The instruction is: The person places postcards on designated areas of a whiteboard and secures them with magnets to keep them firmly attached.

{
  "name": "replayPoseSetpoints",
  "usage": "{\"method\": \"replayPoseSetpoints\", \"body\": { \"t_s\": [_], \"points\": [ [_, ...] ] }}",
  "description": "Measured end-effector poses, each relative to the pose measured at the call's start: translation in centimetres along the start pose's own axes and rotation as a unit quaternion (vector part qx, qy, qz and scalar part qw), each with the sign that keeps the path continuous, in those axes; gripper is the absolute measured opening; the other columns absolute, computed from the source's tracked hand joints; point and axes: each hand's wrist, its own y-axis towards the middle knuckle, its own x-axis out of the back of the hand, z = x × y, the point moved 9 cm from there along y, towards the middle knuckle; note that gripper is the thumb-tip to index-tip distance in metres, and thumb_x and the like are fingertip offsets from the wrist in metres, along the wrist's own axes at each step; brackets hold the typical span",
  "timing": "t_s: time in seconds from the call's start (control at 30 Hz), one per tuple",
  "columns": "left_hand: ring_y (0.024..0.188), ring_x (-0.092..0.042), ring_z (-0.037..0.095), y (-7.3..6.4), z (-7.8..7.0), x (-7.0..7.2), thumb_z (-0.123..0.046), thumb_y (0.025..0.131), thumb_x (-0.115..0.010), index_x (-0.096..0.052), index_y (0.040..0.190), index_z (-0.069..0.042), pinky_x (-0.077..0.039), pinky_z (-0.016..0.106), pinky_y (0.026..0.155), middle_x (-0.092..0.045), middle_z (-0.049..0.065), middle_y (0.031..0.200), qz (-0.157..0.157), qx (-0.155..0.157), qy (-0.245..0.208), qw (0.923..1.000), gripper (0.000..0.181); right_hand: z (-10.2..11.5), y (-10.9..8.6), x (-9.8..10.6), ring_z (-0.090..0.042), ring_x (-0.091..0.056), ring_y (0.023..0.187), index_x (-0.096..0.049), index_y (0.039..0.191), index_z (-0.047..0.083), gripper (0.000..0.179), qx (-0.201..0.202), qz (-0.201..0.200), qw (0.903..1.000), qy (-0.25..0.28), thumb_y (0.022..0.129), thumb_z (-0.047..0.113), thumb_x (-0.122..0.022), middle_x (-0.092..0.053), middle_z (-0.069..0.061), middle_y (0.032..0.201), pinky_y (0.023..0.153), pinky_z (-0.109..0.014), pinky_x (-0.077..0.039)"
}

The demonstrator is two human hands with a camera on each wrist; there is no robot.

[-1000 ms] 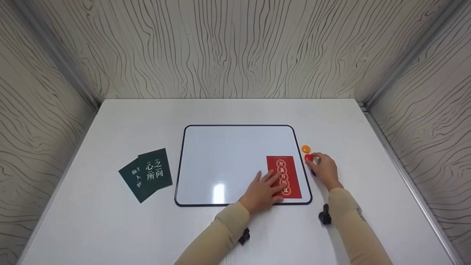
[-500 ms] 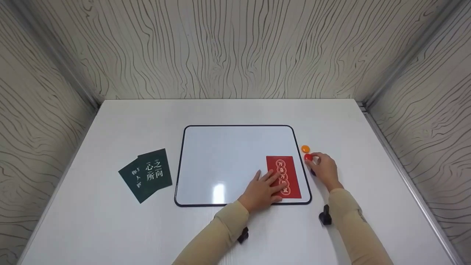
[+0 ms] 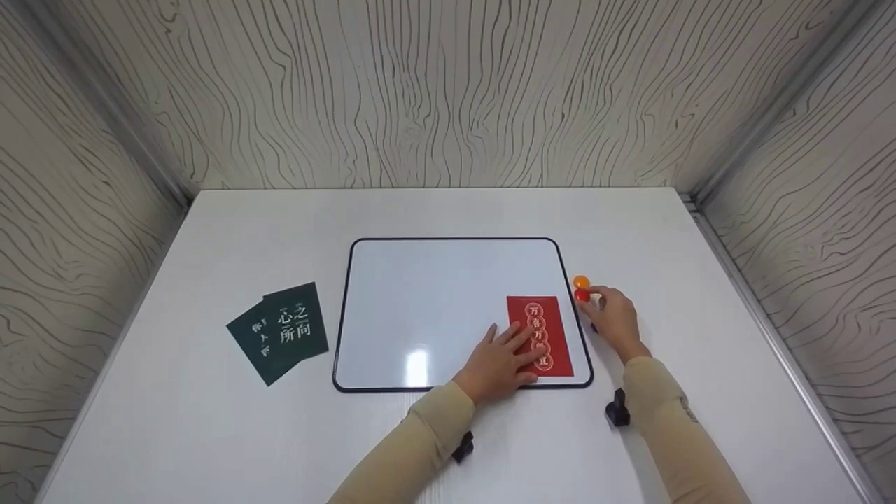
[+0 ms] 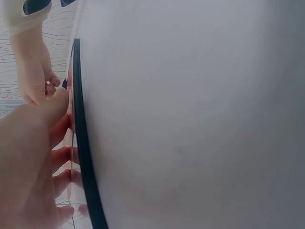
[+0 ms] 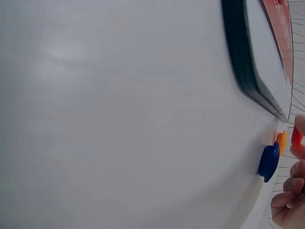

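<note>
- Plainly, the right hand [image 3: 617, 322], right of the frame's centre in the head view, pinches a red disc [image 3: 581, 296] between thumb and forefinger.
- That red disc sits just outside the board's right edge, near an orange disc [image 3: 582, 281]; from above the two look close together, though whether they touch I cannot tell.
- In the right wrist view, a blue disc [image 5: 269, 162] lies at the lower right on the white table [image 5: 143, 143], just beside the orange one; the red disc shows at the far right edge, between the fingers.
- The left hand [image 3: 495, 364], lower centre of the head view, is released, its fingers spread over a red card [image 3: 556, 329] with pale lettering.
- The red card lies flat in the lower right corner of a black-rimmed whiteboard [image 3: 420, 294], which fills the middle of the frame.
- Two dark green cards with white lettering, an upright one [image 3: 301, 322] and a tilted one [image 3: 262, 350], overlap on the table at the left of the frame.
- Both arms wear beige sleeves [image 3: 672, 434], coming in from the bottom edge.
- Across the top, the wall [image 3: 420, 91] carries a dark wood-grain pattern.
</note>
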Motion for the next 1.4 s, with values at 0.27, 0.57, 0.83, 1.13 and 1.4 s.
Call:
{"method": "replayPoseSetpoints", "body": {
  "t_s": [0.27, 0.57, 0.83, 1.13, 1.4],
  "points": [
    [0.153, -0.017, 0.015, -0.1, 0.0, 0.1, -0.057, 0.094, -0.045, -0.022, 0.149, -0.046, -0.023, 0.041, 0.125, -0.022, -0.013, 0.162, -0.004, -0.001, -0.009, 0.9999, 0.061, 1.2, -0.2, 0.0, -0.025, -0.049, 0.090, -0.055, 0.131, 0.000, 0.044, 0.016, -0.006, 0.9997, -0.016, 0.094, 0.024, -0.062, -0.056, -0.019, 0.100, 0.073, -0.030, -0.040],
    [0.153, -0.017, 0.015, 0.0, 0.1, 0.0, -0.055, 0.094, -0.045, -0.023, 0.149, -0.046, -0.021, 0.042, 0.125, -0.022, -0.012, 0.162, 0.000, 0.004, -0.027, 0.9996, 0.060, 2.2, -0.4, 0.0, -0.019, -0.043, 0.075, -0.058, 0.126, -0.002, 0.044, 0.045, -0.026, 0.9986, -0.008, 0.092, 0.025, -0.065, -0.048, -0.010, 0.081, 0.061, -0.026, -0.033],
    [0.153, -0.017, 0.016, 0.0, 0.0, 0.0, -0.056, 0.095, -0.044, -0.023, 0.149, -0.045, -0.022, 0.043, 0.125, -0.022, -0.012, 0.162, 0.001, 0.003, -0.026, 0.9997, 0.059, 2.8, -0.4, -0.7, -0.018, -0.045, 0.077, -0.058, 0.126, 0.001, 0.042, 0.037, -0.013, 0.9992, -0.011, 0.091, 0.024, -0.066, -0.051, -0.010, 0.084, 0.061, -0.024, -0.036],
    [0.154, -0.015, 0.015, 0.1, 0.0, -0.1, -0.056, 0.096, -0.041, -0.021, 0.149, -0.046, -0.020, 0.043, 0.125, -0.020, -0.012, 0.163, 0.004, 0.003, -0.021, 0.9998, 0.058, 3.6, -0.4, -1.3, -0.020, -0.049, 0.081, -0.058, 0.126, 0.001, 0.042, 0.048, -0.007, 0.9987, -0.014, 0.092, 0.024, -0.065, -0.056, -0.014, 0.091, 0.063, -0.024, -0.037],
    [0.153, -0.016, 0.015, 0.1, 0.0, -0.1, -0.056, 0.095, -0.044, -0.023, 0.149, -0.047, -0.021, 0.042, 0.125, -0.022, -0.012, 0.162, 0.001, 0.005, -0.024, 0.9997, 0.059, 4.3, -0.5, -1.9, -0.020, -0.049, 0.082, -0.060, 0.126, 0.004, 0.040, 0.053, 0.000, 0.9985, -0.010, 0.092, 0.023, -0.066, -0.057, -0.013, 0.091, 0.068, -0.026, -0.040]
  ]
}}
